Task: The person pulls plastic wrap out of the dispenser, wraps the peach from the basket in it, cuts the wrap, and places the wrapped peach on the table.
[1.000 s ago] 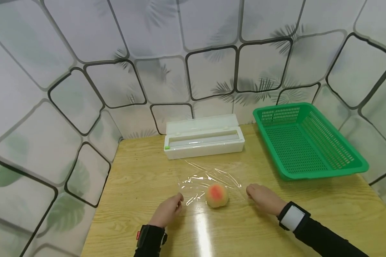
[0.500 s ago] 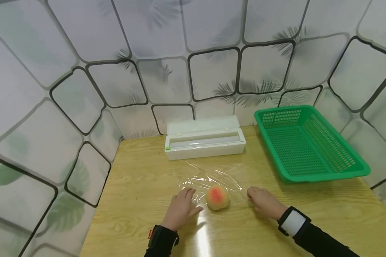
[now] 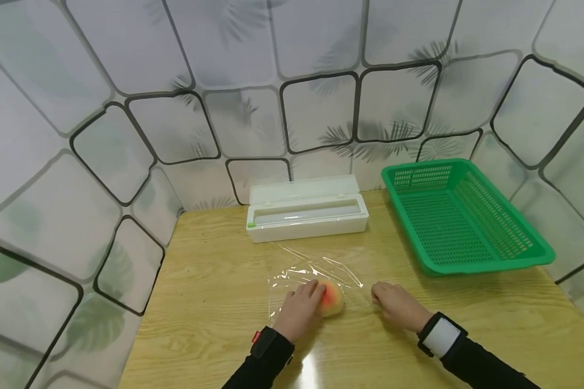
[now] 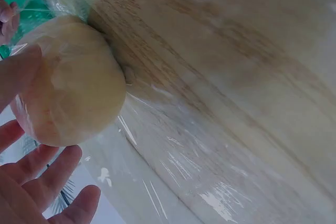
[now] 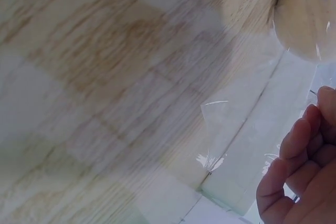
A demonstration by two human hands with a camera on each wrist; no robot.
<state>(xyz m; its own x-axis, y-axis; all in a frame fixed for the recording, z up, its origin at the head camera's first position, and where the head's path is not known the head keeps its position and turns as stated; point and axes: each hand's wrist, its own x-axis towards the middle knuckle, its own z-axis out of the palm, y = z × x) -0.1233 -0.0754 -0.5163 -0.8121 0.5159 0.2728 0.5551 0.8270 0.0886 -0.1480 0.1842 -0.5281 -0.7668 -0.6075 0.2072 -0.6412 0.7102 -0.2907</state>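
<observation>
A peach, yellow with a red blush, sits on the table with clear plastic wrap over it. My left hand is on the peach's left side. In the left wrist view my thumb lies over the wrapped peach and the fingers curve round its other side. To the right, my right hand pinches the wrap's edge, and the film stretches between it and the peach. In the right wrist view the curled fingers are a little apart from the peach.
A white plastic wrap dispenser stands at the table's back with its lid up and a roll inside. At the back right is a green perforated basket. The wooden table meets patterned walls at the back and sides.
My left hand let go of the wrap's left edge, opened, and moved right onto the peach. The right hand has stayed nearly still at the wrap's right edge.
</observation>
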